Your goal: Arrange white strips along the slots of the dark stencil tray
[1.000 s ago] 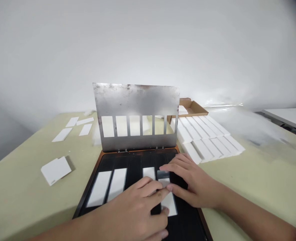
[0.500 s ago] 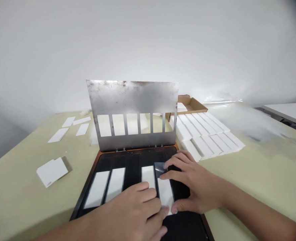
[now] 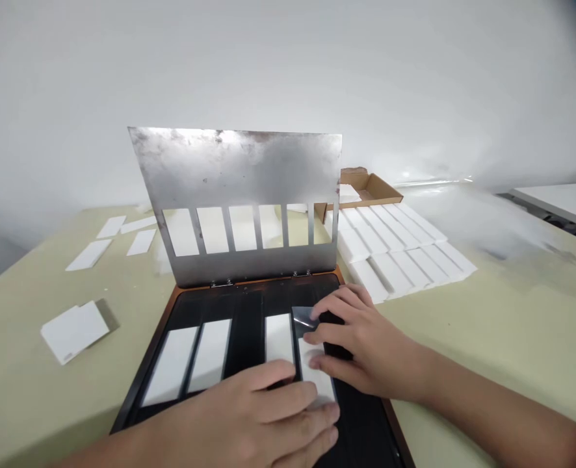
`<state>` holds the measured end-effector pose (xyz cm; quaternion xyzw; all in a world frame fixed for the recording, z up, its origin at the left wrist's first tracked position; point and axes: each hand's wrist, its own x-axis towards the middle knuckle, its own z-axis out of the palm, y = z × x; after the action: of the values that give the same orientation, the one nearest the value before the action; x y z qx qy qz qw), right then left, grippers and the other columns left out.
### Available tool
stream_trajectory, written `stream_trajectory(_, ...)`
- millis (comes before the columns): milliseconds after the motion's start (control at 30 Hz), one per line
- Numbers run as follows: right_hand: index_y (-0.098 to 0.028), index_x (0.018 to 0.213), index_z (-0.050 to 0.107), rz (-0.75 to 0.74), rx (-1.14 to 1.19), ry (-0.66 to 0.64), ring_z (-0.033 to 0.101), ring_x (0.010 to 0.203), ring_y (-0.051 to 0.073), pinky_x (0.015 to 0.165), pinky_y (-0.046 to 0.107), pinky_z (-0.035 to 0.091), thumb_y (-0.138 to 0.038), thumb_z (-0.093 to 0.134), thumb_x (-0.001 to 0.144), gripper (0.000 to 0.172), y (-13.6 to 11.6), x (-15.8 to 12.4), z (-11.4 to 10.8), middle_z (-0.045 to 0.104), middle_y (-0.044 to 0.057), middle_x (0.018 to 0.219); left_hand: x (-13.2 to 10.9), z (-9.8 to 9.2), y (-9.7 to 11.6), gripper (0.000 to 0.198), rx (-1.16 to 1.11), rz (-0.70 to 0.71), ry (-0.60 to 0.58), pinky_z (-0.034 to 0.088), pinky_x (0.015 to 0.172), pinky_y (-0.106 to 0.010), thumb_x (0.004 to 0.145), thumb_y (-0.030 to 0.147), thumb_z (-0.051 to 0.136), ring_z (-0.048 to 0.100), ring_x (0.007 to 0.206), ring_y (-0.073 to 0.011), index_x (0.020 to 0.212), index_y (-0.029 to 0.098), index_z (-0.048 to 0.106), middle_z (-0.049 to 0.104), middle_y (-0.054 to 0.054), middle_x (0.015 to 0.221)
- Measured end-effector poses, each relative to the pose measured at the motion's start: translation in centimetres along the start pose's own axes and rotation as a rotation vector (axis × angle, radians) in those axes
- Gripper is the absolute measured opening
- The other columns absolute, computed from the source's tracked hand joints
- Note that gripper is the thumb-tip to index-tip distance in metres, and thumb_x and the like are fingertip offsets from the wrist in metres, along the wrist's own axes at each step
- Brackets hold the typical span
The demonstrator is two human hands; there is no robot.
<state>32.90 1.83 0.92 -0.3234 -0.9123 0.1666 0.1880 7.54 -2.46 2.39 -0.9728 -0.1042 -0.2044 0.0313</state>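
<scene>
A black tray-like fixture (image 3: 249,305) with an orange-brown edge lies before me. Hinged at its back, a metal plate (image 3: 249,169) with a row of rectangular windows stands raised. Several white cards lie in the fixture's slots, among them a left card (image 3: 171,364) and a middle card (image 3: 279,338). Fingers stretched, my left hand (image 3: 263,416) rests over the lower end of the rightmost white card (image 3: 317,380). My right hand (image 3: 366,344) has its fingers apart, their tips on that card's upper part and on a clear film (image 3: 303,318) sticking out above it.
Loose white strips (image 3: 89,255) and a small stack of white cards (image 3: 76,330) lie on the yellowish table (image 3: 10,390) at left. Behind my right hand are rows of white stacks (image 3: 405,260), a cardboard box (image 3: 380,192) and clear plastic sheeting (image 3: 483,221).
My right thumb has moved up from the rightmost card's lower end toward its middle. My left fingers have straightened and reach across that lower end. The view has shifted slightly.
</scene>
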Motion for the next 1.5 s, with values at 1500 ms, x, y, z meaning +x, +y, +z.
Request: stream_trajectory(1500, -0.022, 0.127, 0.061, -0.023, 0.023, 0.176, 0.058, 0.103, 0.021, 0.113, 0.049, 0.028, -0.026, 0.063, 0.104, 0.023, -0.2, 0.4, 1.3, 0.071, 0.004, 0.111, 0.0, 0.5, 0.9, 0.031, 0.027, -0.167, 0.050, 0.051, 0.089, -0.040, 0.101, 0.037, 0.073, 0.067, 0.090, -0.0204, 0.124, 0.016, 0.076, 0.078, -0.005, 0.125)
